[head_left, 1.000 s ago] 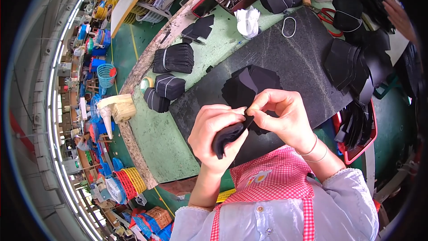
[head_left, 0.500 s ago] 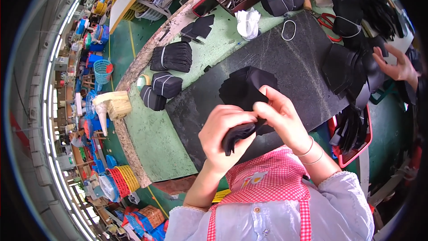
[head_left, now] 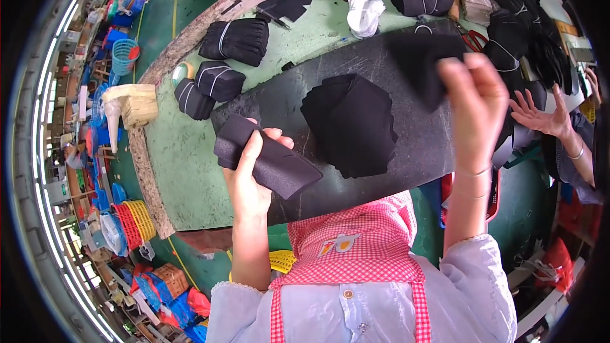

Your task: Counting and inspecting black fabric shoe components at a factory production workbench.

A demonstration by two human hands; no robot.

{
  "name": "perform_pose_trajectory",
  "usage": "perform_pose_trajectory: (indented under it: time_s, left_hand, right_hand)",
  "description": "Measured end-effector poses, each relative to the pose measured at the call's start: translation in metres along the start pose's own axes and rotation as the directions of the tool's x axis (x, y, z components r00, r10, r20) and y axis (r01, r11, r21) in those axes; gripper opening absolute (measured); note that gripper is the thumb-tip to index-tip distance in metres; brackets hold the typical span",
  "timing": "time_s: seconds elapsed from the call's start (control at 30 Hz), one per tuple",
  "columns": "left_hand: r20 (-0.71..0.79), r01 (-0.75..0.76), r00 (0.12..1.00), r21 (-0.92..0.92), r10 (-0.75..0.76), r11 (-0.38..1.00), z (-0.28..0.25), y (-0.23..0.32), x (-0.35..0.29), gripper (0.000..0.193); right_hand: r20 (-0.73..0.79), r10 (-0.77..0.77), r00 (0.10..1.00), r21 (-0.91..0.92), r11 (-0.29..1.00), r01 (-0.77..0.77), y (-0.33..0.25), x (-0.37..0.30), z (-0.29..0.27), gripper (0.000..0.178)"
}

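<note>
Black pieces [head_left: 279,164] sit in the left hand [head_left: 251,171], left and near side of the dark board [head_left: 416,143]. Left hand: narrow grip, thumb across the top face, fingertips poking out on the far side; can't count the layers. Long axis of the held pieces runs slantwise, far-left end to near-right end, and the near-right end points toward the near side of the loose stack [head_left: 352,127].

Right hand [head_left: 473,105]: blurred, over the right part of the board, thumb and fingers narrow, apparently pinching a dark piece [head_left: 422,67] that hangs off to the left of the fingers. Exact contact smeared, height above the board can't be told.

Key relation: loose stack lies between the two hands, to the right of the left hand and to the left of the right hand. Left hand is nearer to it, fingertips just beside its left edge, no touch visible; right hand stands farther off, on the far-right side. Stack is fanned, edges uneven, a bit longer far-to-near than across.

Around: strapped black bundle [head_left: 235,41] and two smaller bundles [head_left: 206,89] on the green tabletop [head_left: 184,181], far left; white bundle [head_left: 365,16] past the board's far edge; red-handled scissors [head_left: 474,40] far right. Co-worker's hand [head_left: 548,115], fingers spread, right edge, apart from the right hand.
</note>
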State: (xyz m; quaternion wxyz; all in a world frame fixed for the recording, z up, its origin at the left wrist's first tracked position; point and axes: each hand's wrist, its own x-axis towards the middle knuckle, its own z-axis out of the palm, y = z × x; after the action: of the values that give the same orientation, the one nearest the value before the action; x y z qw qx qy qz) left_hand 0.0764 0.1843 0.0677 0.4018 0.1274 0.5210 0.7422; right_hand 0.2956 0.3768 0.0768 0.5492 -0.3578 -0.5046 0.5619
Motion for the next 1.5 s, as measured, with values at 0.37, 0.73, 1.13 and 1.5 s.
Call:
perform_pose_trajectory:
  time_s: [0.37,0.73,1.13,1.5]
  left_hand:
    - [0.187,0.361,0.932,-0.405,-0.310,0.840,-0.011,-0.016,0.013,0.039]
    - [0.174,0.360,0.933,-0.406,-0.315,0.840,-0.019,-0.020,0.011,0.046]
    - [0.247,0.436,0.895,-0.307,-0.372,0.846,-0.017,-0.038,0.018,0.046]
    - [0.279,0.493,0.866,-0.340,-0.414,0.801,-0.025,-0.038,0.011,0.045]
  right_hand:
    - [-0.407,0.138,0.903,0.077,0.990,-0.116,0.027,0.002,-0.207,0.025]
    - [-0.547,0.095,0.831,0.123,0.992,-0.033,0.041,0.013,-0.251,0.031]
    - [0.615,-0.139,0.776,0.345,0.932,-0.106,-0.045,-0.049,-0.032,0.045]
    - [0.673,-0.234,0.702,0.492,0.850,-0.188,-0.093,-0.089,0.061,0.008]
